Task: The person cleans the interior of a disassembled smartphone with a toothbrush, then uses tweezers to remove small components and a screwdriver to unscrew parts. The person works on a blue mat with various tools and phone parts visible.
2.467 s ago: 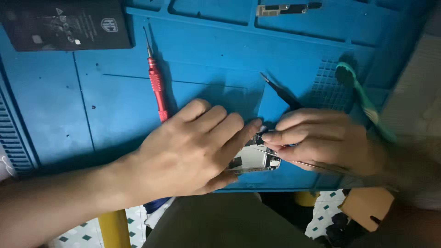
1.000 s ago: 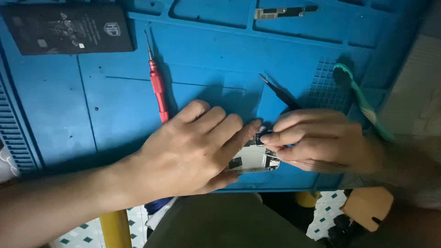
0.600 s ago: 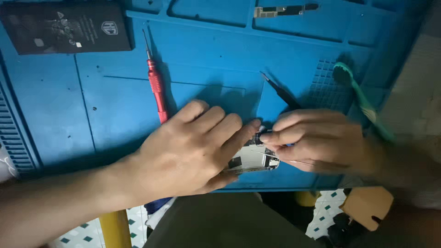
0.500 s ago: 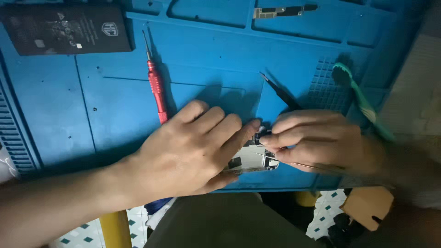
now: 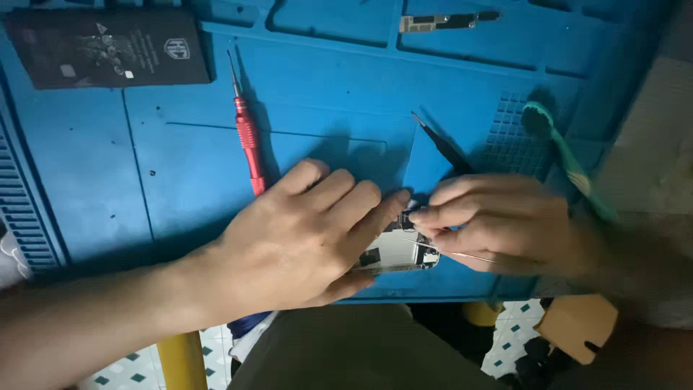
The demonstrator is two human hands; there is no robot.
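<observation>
My left hand (image 5: 303,238) lies flat over an opened phone body (image 5: 401,253) near the front edge of a blue work mat (image 5: 180,180), pressing it down with the fingers pointing right. My right hand (image 5: 498,224) meets it from the right, fingertips pinched together on a small part at the phone's top edge. A thin metal rod shows under the right hand's fingers. Most of the phone is hidden beneath both hands.
A red screwdriver (image 5: 247,137) lies just beyond my left hand. Black tweezers (image 5: 442,146) lie behind the right hand, a green toothbrush (image 5: 567,162) to the right. A black phone battery (image 5: 108,47) sits at far left, a circuit board strip (image 5: 447,22) at the top.
Both hands stay on the phone; the right fingertips shift only slightly at its top edge.
</observation>
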